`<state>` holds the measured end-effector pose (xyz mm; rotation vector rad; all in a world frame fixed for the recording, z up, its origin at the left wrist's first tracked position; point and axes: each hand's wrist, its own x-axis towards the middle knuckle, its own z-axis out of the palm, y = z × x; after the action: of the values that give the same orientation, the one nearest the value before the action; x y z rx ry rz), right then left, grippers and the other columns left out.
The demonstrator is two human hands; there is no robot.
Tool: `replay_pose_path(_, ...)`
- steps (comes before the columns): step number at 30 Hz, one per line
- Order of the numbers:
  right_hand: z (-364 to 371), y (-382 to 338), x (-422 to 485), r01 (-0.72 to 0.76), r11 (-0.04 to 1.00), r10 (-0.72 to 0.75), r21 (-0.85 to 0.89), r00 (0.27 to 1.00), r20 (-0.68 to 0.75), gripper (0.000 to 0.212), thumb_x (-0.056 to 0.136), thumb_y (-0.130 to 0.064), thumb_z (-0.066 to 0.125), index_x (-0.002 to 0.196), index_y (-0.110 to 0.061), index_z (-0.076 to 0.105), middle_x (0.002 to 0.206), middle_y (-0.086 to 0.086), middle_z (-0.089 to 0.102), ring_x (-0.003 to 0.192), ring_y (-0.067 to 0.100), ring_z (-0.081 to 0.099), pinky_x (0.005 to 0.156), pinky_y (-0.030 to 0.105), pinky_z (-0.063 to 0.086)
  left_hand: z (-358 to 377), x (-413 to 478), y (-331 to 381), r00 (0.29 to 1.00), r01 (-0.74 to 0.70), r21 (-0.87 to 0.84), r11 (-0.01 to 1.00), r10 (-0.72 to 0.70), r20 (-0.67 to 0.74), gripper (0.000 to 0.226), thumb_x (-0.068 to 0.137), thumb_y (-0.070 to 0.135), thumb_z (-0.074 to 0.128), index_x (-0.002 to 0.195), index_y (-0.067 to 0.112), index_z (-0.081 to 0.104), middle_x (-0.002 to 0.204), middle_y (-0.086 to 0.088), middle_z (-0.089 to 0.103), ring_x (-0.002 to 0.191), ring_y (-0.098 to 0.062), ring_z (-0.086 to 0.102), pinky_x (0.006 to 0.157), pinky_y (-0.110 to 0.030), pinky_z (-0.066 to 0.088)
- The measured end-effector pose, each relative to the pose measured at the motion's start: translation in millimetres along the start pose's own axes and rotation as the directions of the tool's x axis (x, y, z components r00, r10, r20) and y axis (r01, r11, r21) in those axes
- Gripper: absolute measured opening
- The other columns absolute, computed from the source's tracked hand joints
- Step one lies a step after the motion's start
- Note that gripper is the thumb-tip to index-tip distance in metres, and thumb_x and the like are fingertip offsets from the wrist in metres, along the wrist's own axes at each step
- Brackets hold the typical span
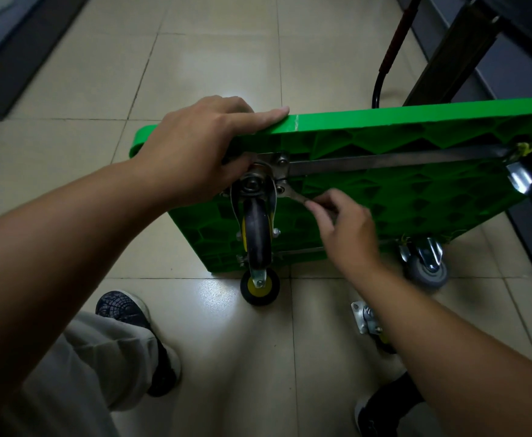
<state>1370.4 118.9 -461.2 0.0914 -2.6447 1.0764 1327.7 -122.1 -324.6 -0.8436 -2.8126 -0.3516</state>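
Two hands are engaged on a green cart [416, 197] that is stood on its long edge on the tiled floor [211, 58], its ribbed underside turned toward the camera. The upper edge near the corner is gripped by the left hand [192, 149], with the fingers laid over the top and the thumb tucked below beside a metal mounting plate [274, 160]. A wrench [293, 193] is pinched by its handle in the curled fingers of the right hand [346, 234], and its head is set on a bolt [280, 189] at that plate's lower right corner. A black-wheeled caster [256, 228] is carried by the plate. A loose caster [365, 320] is seen lying on the floor, partly hidden by the right forearm
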Motion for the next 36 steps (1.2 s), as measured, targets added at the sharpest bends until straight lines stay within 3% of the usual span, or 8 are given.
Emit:
replay_pose_path(4,41.0,-10.1,-15.2,-0.264,0.896,0.224,0.358,0.963,0.15,0.006,0.099,-0.019,0.063,0.094,-0.018,0.066,0.08,-0.011,0.066,0.074,0.003,0.064,0.066,0.028,0.055,0.3,-0.6,0.3,1.0,0.002,-0.011,1.0,-0.002,-0.003,0.067,0.096,0.025,0.063,0.153,0.046,0.033,0.129,-0.001,0.061,0.113,-0.024,0.054,0.072,-0.036,0.038)
replay_pose_path(8,36.2,-6.9,-26.3,-0.316,0.867,0.22,0.386,0.936,0.274,0.007,0.102,-0.018,0.058,0.096,-0.019,0.063,0.086,-0.006,0.069,0.081,0.005,0.068,0.073,0.027,0.057,0.1,-0.7,0.2,1.0,-0.008,-0.019,1.0,0.008,-0.007,0.067,0.096,0.025,0.063,0.153,0.045,0.034,0.129,-0.002,0.06,0.113,-0.025,0.054,0.072,-0.038,0.041)
replay_pose_path(10,13.8,11.4,-30.7,-0.284,0.941,0.203,0.184,0.91,0.362,0.009,0.103,-0.021,0.056,0.095,-0.018,0.06,0.085,0.0,0.069,0.08,0.018,0.068,0.071,0.038,0.055,-0.3,-1.1,-0.6,1.0,-0.006,-0.017,1.0,0.006,-0.004,0.068,0.096,0.025,0.063,0.154,0.045,0.034,0.129,-0.001,0.06,0.113,-0.025,0.054,0.071,-0.037,0.04)
replay_pose_path(12,-17.9,31.8,-27.7,-0.091,0.963,0.218,-0.252,0.814,0.538,0.006,0.104,-0.021,0.052,0.103,-0.018,0.057,0.092,0.007,0.067,0.083,0.03,0.064,0.069,0.039,0.049,0.5,-1.1,-1.5,1.0,-0.009,-0.016,1.0,0.009,-0.006,0.068,0.096,0.026,0.063,0.154,0.045,0.033,0.129,-0.001,0.059,0.113,-0.025,0.053,0.07,-0.035,0.037)
replay_pose_path(15,-62.3,40.7,-21.6,0.344,0.699,0.246,-0.626,0.707,0.663,0.018,0.102,-0.016,0.051,0.118,-0.023,0.057,0.107,0.008,0.064,0.097,0.03,0.063,0.07,0.035,0.04,0.8,-0.3,-1.5,1.0,-0.003,-0.013,1.0,0.003,-0.006,0.068,0.096,0.028,0.064,0.154,0.046,0.032,0.129,-0.001,0.059,0.111,-0.024,0.052,0.069,-0.034,0.034)
replay_pose_path(19,-94.4,11.5,-6.7,0.489,0.692,-0.211,-0.532,0.841,0.498,0.006,0.091,-0.011,0.071,0.092,-0.015,0.066,0.081,0.006,0.06,0.073,0.029,0.056,0.063,0.034,0.032,-0.1,0.3,-1.4,1.0,0.012,-0.009,1.0,-0.012,0.002,0.069,0.096,0.029,0.063,0.154,0.048,0.031,0.13,0.0,0.058,0.113,-0.024,0.052,0.069,-0.035,0.035)
replay_pose_path(22,-96.3,-17.4,11.8,0.49,0.685,-0.372,-0.539,0.872,0.319,0.002,0.092,-0.016,0.07,0.091,-0.014,0.069,0.083,0.004,0.064,0.075,0.028,0.058,0.071,0.037,0.033,-1.0,0.3,-0.4,1.0,0.013,-0.027,1.0,-0.013,0.013,0.068,0.096,0.029,0.061,0.154,0.048,0.031,0.129,0.0,0.058,0.113,-0.024,0.052,0.072,-0.039,0.044)
replay_pose_path(36,-71.3,-41.6,28.9,0.486,0.723,-0.464,-0.492,0.868,0.176,0.011,0.098,-0.024,0.063,0.096,-0.015,0.07,0.09,0.002,0.067,0.08,0.023,0.058,0.075,0.035,0.029,-0.4,0.4,-1.5,1.0,0.019,-0.017,1.0,-0.019,0.008,0.066,0.097,0.03,0.06,0.154,0.048,0.031,0.131,0.0,0.058,0.114,-0.024,0.052,0.072,-0.036,0.038)
